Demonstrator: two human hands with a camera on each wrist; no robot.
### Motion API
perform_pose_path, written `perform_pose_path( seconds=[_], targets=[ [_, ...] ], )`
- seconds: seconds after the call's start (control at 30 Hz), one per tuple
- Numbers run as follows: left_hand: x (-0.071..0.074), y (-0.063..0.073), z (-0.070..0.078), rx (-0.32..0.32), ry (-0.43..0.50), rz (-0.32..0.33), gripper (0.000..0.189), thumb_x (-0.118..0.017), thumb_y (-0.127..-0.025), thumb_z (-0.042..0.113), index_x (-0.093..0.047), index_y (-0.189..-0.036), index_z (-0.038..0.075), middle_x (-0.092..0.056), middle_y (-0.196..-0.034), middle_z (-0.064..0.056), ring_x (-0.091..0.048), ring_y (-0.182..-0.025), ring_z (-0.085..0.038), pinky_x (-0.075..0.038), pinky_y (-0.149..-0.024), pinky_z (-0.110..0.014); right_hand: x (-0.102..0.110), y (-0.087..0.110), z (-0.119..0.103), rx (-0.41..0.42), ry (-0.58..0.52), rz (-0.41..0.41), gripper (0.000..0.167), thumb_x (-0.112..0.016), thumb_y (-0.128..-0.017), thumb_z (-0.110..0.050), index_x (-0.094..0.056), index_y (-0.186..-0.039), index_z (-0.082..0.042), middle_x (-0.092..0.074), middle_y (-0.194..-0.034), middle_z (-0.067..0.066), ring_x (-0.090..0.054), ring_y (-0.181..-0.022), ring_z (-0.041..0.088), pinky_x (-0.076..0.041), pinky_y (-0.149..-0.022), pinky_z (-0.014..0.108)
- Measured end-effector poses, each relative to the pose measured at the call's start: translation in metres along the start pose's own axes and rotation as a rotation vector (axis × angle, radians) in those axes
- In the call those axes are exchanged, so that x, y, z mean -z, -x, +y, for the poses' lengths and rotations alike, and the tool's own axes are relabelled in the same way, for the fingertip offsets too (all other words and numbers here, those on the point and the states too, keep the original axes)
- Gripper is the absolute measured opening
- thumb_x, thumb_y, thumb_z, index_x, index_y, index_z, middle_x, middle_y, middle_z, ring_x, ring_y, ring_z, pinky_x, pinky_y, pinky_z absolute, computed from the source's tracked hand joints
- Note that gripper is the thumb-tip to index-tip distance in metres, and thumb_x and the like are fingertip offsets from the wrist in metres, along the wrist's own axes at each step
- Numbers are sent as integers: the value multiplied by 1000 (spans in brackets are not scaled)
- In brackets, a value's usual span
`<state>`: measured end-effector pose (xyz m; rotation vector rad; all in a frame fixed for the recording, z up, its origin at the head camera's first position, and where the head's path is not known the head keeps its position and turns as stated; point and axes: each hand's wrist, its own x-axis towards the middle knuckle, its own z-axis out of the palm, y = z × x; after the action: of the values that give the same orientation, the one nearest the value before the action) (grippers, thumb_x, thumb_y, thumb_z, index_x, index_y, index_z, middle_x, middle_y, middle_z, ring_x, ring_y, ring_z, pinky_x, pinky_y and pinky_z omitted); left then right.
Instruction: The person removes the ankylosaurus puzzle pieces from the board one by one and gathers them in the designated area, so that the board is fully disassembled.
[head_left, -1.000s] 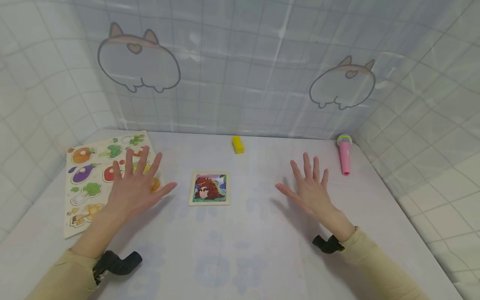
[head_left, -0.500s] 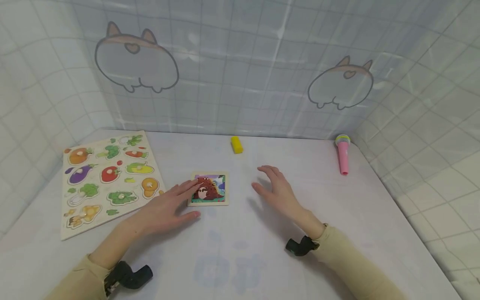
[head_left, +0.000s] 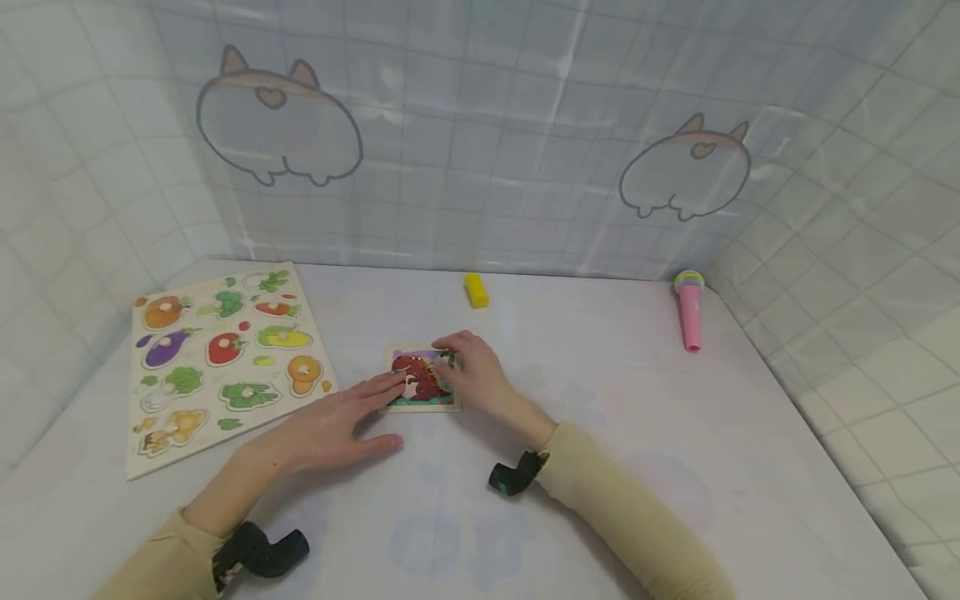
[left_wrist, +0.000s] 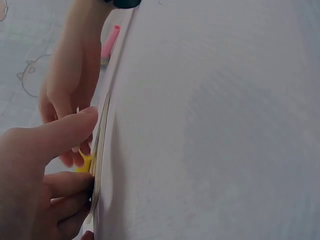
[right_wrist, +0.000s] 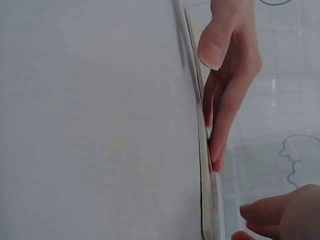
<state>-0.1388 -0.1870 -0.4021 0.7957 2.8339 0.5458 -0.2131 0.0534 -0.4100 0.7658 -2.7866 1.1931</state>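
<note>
A small square dinosaur picture puzzle (head_left: 424,385) in a pale frame lies flat on the table in the head view. My left hand (head_left: 326,432) reaches over its left side with fairly straight fingers; in the right wrist view their tips rest on the picture. The left thumb stays off the puzzle, near its front. From the right, my right hand (head_left: 483,379) hangs over the puzzle's right side, fingers and thumb loosely bent with a gap between them. In the right wrist view those right fingertips (right_wrist: 247,212) appear just above the board's surface, apart from it.
A vegetable peg puzzle board (head_left: 243,398) lies on the left, close to the left forearm. Behind the dinosaur puzzle is a yellow block (head_left: 476,290). A pink toy microphone (head_left: 691,312) lies at the far right, near the tiled side wall (head_left: 885,333).
Both hands, first spread open above the table, have moved inward. The left hand came to the dinosaur puzzle first; the right hand then moved left over its right side. The puzzle stays put.
</note>
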Motion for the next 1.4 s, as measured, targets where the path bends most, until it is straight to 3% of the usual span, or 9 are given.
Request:
perform_pose_path(
  seconds=[0.23, 0.63, 0.77, 1.17, 1.4],
  targets=[
    [-2, -2, 2, -26, 21, -10, 83, -58, -91, 65, -40, -154, 16, -31, -163, -4, -31, -149, -29, -37, -114, -52, -22, -19, -7, 38, 141, -12, 23, -62, -98, -14, -72, -118, -9, -63, -108, 7, -54, -97, 20, -47, -81, 29],
    [0, -2, 3, -36, -1, -12, 84, -57, -91, 66, -40, -154, 13, -31, -163, -3, -32, -149, -27, -37, -116, -50, -32, -26, -13, 118, 312, 9, 21, -62, -98, -14, -78, -111, -15, -61, -98, 1, -52, -87, 17, -44, -75, 23],
    [1, 0, 2, -35, -5, -9, 84, -57, -91, 66, -40, -154, 13, -30, -164, -3, -32, -149, -26, -38, -115, -50, -33, -26, -15, 144, 322, -4, 21, -63, -98, -18, -77, -114, -17, -61, -101, 1, -52, -89, 18, -43, -75, 24],
    [1, 1, -1, -28, 3, -9, 80, -57, -92, 65, -41, -154, 16, -30, -164, -2, -38, -146, -26, -42, -111, -51, -36, -27, -17, 70, 262, -74, 25, -61, -100, -21, -66, -124, -14, -56, -116, 6, -52, -106, 21, -43, -90, 36],
    [2, 0, -2, -37, 2, -6, 79, -57, -92, 65, -42, -153, 17, -30, -164, -1, -37, -146, -25, -41, -112, -50, -37, -27, -14, 59, 217, -73, 24, -61, -101, -19, -63, -124, -13, -53, -118, 5, -49, -109, 21, -40, -90, 34]
  ],
)
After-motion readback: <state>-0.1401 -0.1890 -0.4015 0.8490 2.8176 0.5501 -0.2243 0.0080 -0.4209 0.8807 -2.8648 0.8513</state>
